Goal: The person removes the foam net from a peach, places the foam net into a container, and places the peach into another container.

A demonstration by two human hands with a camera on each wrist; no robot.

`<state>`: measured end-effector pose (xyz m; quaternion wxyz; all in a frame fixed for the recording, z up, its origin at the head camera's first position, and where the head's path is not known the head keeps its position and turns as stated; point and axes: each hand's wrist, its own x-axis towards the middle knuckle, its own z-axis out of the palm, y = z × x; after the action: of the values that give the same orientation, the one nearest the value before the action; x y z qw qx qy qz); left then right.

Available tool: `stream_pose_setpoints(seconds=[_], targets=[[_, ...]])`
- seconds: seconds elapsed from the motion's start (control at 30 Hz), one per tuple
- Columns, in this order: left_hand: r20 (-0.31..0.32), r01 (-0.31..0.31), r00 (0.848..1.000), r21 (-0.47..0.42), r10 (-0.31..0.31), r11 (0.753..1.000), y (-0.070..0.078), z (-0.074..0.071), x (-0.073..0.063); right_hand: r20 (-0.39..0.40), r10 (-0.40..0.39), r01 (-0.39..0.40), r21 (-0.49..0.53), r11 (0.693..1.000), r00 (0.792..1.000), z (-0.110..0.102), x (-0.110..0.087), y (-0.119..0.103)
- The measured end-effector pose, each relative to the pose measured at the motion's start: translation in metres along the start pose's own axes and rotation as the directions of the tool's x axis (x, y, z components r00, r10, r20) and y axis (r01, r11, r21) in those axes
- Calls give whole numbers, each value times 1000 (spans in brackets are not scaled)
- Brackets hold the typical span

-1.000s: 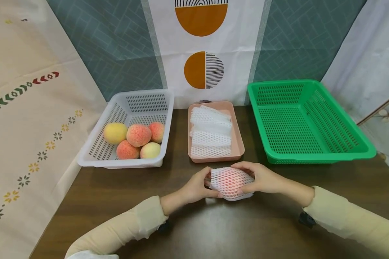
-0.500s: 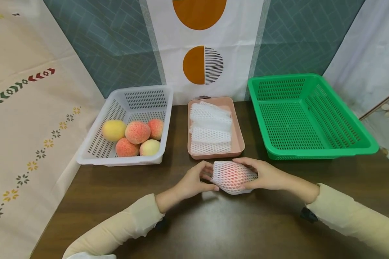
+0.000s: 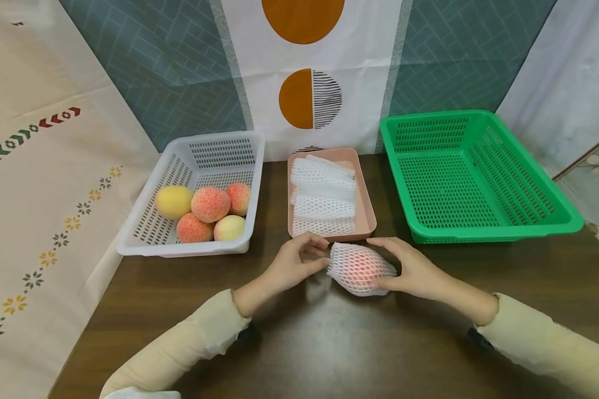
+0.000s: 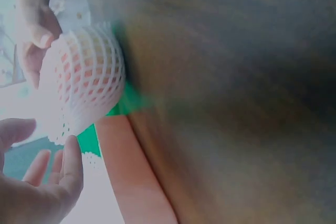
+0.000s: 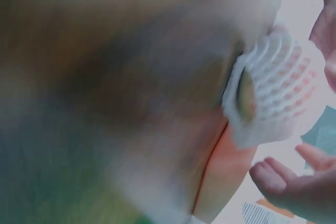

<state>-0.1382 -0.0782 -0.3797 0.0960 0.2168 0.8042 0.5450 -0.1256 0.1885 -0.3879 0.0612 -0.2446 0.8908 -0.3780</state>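
Observation:
A peach in a white foam net sleeve (image 3: 358,269) lies on the table between my hands. My left hand (image 3: 292,265) is at the sleeve's left end, fingers spread and holding nothing. In the left wrist view its fingertips (image 4: 72,142) come close to the net's edge; contact is unclear. My right hand (image 3: 413,271) arches around the other side, its thumb overlapping the net in the head view. The right wrist view shows its fingers (image 5: 265,174) apart from the sleeve. Through the sleeve's open end, yellowish peach skin shows.
Behind the hands sits a pink tray (image 3: 366,216) with several flat foam nets (image 3: 324,194). To the left, a white basket (image 3: 179,252) holds several peaches (image 3: 211,204). A green basket (image 3: 479,233) stands at the right.
My left hand has drawn left from the net's end. The right hand's fingers have spread away from the sleeve. The view has tilted slightly; the wrapped peach remains on the table.

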Motion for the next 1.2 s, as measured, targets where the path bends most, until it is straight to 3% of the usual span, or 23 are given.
stream_pose_setpoints(seconds=[0.2,0.33,0.53,0.8,0.93,1.2], targets=[[11,-29,1000,90,28,995,2,1,9,-141,-44,47,13,999,989,8,-6,-8],[34,-62,998,113,58,992,3,2,14,-174,-54,62,38,997,983,11,-7,-10],[38,-62,997,42,60,997,1,5,19,-162,-59,70,59,996,985,14,-9,-9],[84,28,996,-78,-22,997,-2,11,19,-62,-2,9,106,994,998,10,-8,-4],[123,36,992,-55,-29,998,-3,14,20,-17,37,-34,125,992,999,9,-8,-1],[193,-6,981,17,3,1000,-3,17,21,51,73,-81,170,982,996,9,-9,7]])
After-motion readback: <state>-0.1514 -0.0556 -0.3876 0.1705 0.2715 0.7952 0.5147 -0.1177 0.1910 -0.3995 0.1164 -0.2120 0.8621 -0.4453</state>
